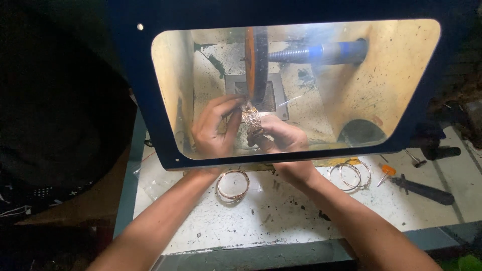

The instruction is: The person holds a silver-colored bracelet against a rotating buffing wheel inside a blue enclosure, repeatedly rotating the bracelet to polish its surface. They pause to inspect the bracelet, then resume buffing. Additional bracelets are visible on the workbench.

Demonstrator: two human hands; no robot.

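Both my hands reach under a dark blue hood with a clear window (165, 90). My left hand (213, 128) and my right hand (281, 138) together grip a patterned metal bangle (251, 119). The bangle's upper edge sits against the rim of an upright polishing wheel (255, 62) with an orange side, mounted on a threaded spindle (316, 52). Behind the wheel lies a square grey plate (276, 98).
On the stained white bench (281, 216) lie a stack of copper-coloured bangles (233, 184) at the left and several thin bangles (350, 174) at the right. A small orange-tipped tool (386, 173) and a black-handled tool (427, 190) lie further right.
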